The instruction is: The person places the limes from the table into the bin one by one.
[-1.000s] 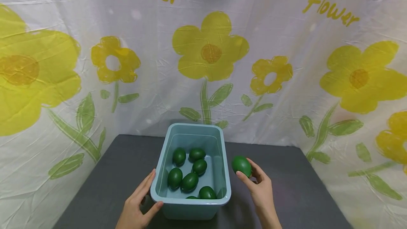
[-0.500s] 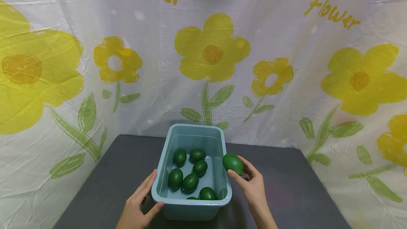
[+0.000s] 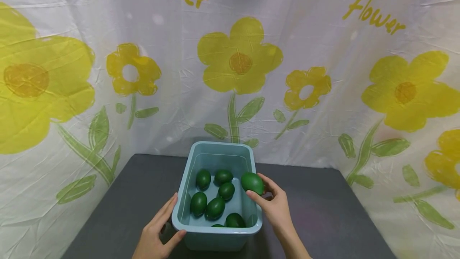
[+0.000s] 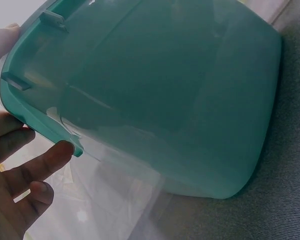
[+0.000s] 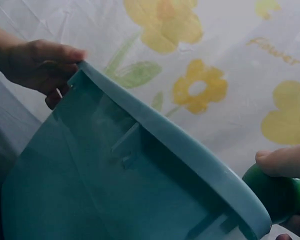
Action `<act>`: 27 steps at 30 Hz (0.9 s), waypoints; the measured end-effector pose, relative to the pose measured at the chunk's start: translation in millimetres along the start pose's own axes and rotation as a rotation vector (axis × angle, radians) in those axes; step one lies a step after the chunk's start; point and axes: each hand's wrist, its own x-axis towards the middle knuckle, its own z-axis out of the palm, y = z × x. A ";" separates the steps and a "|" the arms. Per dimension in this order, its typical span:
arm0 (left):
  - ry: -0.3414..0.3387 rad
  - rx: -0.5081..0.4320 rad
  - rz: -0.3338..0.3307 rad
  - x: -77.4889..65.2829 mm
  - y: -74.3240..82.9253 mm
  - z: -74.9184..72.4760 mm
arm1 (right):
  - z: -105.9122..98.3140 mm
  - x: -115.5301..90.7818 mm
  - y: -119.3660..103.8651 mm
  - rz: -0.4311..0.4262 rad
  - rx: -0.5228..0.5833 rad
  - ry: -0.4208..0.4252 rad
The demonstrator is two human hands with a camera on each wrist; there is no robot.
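Note:
In the head view a pale blue-green plastic bin [image 3: 215, 230] stands at the front middle of the table. Several smooth, dark green oval fruits [image 3: 215, 208] lie on its floor. My right hand [image 3: 274, 205] grips another green oval fruit [image 3: 252, 183] between thumb and fingers, over the bin's right rim. The right wrist view shows this green fruit [image 5: 275, 192] beyond the rim, partly covered by the thumb. At the bin's near left corner, my left hand [image 3: 154, 229] rests with long, spread fingers along the side and the thumb on the front rim.
A dark grey cloth [image 3: 316, 211] covers the table on both sides of the bin. White curtains [image 3: 172, 123] printed with yellow flowers hang behind and at both sides. The bin's near wall partly hides a fruit [image 3: 217, 225].
My right hand has carried the green fruit leftward from beside the bin to over its right rim. The left hand keeps its place at the near left corner.

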 end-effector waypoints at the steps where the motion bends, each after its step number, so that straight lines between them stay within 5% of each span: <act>1: -0.001 0.004 -0.003 0.2 0.5 0.0 | 0.5 1.0 -0.7 -0.006 0.000 -0.005; 9: 0.006 0.011 0.000 1.1 1.7 1.3 | -4.1 12.4 -1.2 -0.078 -0.058 -0.013; 22: 0.046 -0.039 0.079 -0.8 -2.5 4.3 | -16.7 7.7 6.0 -0.076 -0.080 0.034; 27: 0.047 0.032 0.125 -0.6 -6.1 -0.7 | -23.6 3.1 13.4 -0.120 -0.157 0.062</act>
